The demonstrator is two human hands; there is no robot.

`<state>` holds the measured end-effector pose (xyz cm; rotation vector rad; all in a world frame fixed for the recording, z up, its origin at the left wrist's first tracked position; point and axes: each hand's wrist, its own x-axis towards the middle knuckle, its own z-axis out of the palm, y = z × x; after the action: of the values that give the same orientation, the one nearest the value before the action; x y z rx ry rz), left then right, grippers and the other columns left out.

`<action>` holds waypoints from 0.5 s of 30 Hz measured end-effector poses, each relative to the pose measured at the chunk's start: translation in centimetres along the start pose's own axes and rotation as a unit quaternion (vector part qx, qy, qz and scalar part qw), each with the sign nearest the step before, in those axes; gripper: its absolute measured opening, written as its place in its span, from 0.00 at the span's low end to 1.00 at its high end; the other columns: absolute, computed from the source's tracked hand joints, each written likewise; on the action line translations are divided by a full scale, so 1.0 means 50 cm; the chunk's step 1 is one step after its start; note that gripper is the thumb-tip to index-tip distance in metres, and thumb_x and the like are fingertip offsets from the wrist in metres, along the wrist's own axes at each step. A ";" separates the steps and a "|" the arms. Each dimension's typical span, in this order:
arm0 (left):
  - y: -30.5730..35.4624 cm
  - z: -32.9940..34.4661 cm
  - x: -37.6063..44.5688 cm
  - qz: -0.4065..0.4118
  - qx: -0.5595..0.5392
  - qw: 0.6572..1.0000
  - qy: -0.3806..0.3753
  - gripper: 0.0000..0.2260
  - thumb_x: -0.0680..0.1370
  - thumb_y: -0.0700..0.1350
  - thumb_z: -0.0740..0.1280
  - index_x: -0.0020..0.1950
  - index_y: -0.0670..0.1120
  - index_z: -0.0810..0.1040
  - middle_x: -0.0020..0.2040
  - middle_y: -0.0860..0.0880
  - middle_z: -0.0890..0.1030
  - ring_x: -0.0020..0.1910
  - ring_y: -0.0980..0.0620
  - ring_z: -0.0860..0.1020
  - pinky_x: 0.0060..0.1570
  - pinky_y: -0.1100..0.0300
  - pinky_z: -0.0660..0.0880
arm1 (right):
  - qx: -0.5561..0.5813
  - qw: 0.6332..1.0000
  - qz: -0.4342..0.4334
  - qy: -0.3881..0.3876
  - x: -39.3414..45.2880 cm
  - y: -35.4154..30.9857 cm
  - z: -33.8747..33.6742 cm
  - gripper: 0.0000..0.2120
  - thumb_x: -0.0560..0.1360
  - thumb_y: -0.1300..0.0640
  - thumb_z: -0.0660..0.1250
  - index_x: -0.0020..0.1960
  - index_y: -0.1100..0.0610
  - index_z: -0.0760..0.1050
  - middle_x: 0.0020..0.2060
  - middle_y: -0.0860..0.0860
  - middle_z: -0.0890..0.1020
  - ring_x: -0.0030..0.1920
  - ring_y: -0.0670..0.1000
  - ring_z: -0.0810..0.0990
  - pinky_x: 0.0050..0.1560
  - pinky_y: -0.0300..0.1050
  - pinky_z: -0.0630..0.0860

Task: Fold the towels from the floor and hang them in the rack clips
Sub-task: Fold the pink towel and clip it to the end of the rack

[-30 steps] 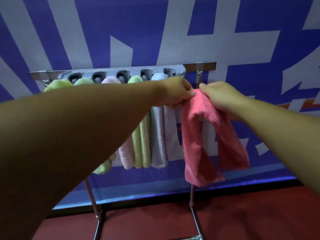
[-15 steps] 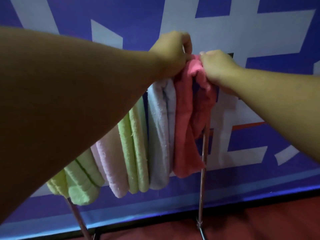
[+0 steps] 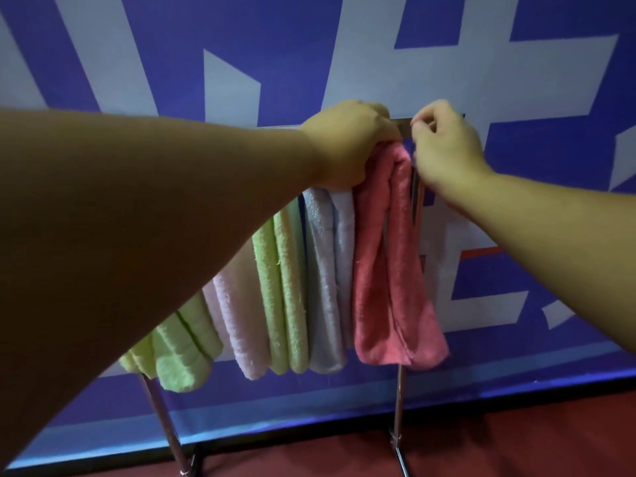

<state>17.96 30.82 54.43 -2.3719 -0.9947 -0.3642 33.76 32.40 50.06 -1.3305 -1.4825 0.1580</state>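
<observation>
Both hands (image 3: 347, 142) (image 3: 444, 149) hide the pink towel's (image 3: 389, 270) top and clip.

I see the folded pink towel (image 3: 389, 263) hanging doubled over at the right end of the rack (image 3: 400, 401), its top bunched at the bar. Beside it, touching, hang a pale blue towel (image 3: 323, 280), a green one (image 3: 285, 297), a light pink one (image 3: 241, 315) and two more green ones (image 3: 182, 352).

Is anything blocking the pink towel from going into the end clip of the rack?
Nothing visible does. The pink towel already hangs at the rack's right end, beside the pale blue towel. The left hand covers its top, hiding the clip; the right hand is beside it.
</observation>
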 end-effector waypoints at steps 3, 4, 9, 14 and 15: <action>0.010 -0.006 0.000 -0.044 -0.010 0.999 -0.021 0.18 0.63 0.40 0.59 0.49 0.47 0.82 0.48 0.43 0.80 0.48 0.40 0.77 0.47 0.48 0.75 | 0.003 0.999 -0.037 -0.015 -0.022 -0.015 0.000 0.09 0.80 0.56 0.57 0.52 0.55 0.76 0.40 0.48 0.79 0.37 0.48 0.76 0.31 0.31 0.68; 0.011 -0.013 0.001 -0.063 -0.026 0.997 -0.028 0.19 0.63 0.40 0.58 0.49 0.47 0.82 0.47 0.44 0.81 0.47 0.40 0.78 0.46 0.48 0.75 | -0.013 0.998 -0.046 -0.038 -0.031 -0.013 0.001 0.09 0.80 0.56 0.57 0.53 0.54 0.75 0.38 0.48 0.78 0.35 0.45 0.75 0.27 0.28 0.66; 0.036 -0.039 -0.042 -0.117 -0.069 0.989 -0.063 0.29 0.68 0.42 0.63 0.68 0.59 0.73 0.56 0.49 0.82 0.55 0.44 0.78 0.51 0.54 0.75 | -0.057 0.995 -0.044 -0.073 -0.061 -0.020 -0.033 0.12 0.82 0.54 0.56 0.54 0.55 0.78 0.37 0.49 0.79 0.28 0.38 0.75 0.26 0.25 0.64; 0.065 -0.093 -0.133 -0.162 -0.043 0.983 -0.073 0.34 0.70 0.46 0.65 0.75 0.60 0.61 0.69 0.52 0.72 0.67 0.44 0.71 0.63 0.41 0.68 | -0.102 0.989 -0.090 -0.061 -0.103 -0.084 -0.069 0.14 0.79 0.51 0.59 0.55 0.55 0.79 0.54 0.57 0.80 0.55 0.58 0.78 0.53 0.46 0.71; 0.071 -0.112 -0.159 -0.182 -0.059 0.980 -0.052 0.32 0.70 0.46 0.64 0.74 0.59 0.62 0.70 0.52 0.71 0.68 0.44 0.71 0.64 0.41 0.68 | -0.102 0.987 -0.111 -0.061 -0.122 -0.103 -0.078 0.12 0.79 0.52 0.60 0.54 0.56 0.80 0.53 0.57 0.80 0.55 0.58 0.77 0.54 0.47 0.71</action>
<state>14.81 20.93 54.23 -2.3260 -1.5013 -0.4475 32.19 23.80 51.54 -1.3243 -1.7765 -0.0587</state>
